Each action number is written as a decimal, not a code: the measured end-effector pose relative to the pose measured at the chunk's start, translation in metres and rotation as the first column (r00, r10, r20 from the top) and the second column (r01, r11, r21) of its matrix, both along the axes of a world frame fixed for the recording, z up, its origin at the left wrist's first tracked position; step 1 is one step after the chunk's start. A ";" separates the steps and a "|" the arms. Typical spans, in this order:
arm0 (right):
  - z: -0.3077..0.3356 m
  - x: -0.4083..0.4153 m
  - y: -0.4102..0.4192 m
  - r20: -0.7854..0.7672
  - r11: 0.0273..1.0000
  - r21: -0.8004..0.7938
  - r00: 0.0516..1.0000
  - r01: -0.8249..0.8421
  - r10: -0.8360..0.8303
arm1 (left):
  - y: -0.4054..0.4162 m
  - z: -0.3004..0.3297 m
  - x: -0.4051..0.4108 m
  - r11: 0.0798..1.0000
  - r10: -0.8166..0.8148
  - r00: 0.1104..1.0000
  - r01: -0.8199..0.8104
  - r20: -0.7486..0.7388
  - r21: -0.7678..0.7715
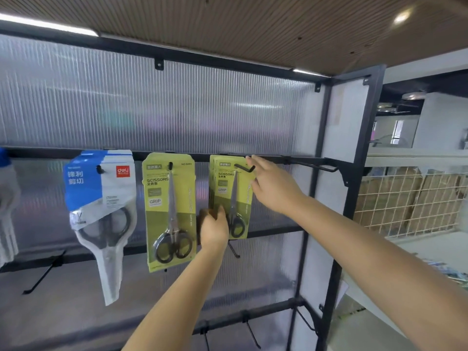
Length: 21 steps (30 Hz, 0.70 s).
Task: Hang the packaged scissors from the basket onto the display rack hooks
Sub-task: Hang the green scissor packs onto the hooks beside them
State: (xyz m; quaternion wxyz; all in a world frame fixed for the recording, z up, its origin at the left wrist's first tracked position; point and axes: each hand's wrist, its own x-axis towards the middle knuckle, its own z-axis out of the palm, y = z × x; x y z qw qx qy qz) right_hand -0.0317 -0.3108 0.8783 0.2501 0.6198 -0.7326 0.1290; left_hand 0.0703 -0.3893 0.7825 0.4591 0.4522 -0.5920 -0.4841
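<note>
Scissors rack (352, 173) first: black frame with ribbed panels, and a blue pack (100, 188) and a green pack (168, 211) hang off its top rail. Further right, a stack of green scissor packs (228, 196) sits on a hook (244, 168). Left hand (214, 230) grips the stack's bottom corner, right hand (274, 187) has loose fingers touching its top edge by the hook.

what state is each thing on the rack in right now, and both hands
green scissors stack: on its hook, held by both hands
hook: threaded through the stack's hole, tip showing
left hand: grips the stack's lower left edge
right hand: fingers on the stack's upper right edge
single green scissors pack: hanging free
blue and white scissors pack: hanging free, tilted
empty hook: bare
</note>
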 end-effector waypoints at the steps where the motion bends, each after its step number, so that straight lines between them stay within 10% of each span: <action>1: 0.000 -0.001 -0.002 -0.009 1.000 0.011 1.000 0.004 -0.004 | -0.004 0.000 -0.002 1.000 0.004 1.000 -0.004 -0.002 0.019; 21: -0.006 -0.003 -0.017 0.016 0.995 0.070 0.997 0.068 -0.069 | -0.034 0.009 -0.022 0.992 0.121 0.984 -0.123 0.128 0.005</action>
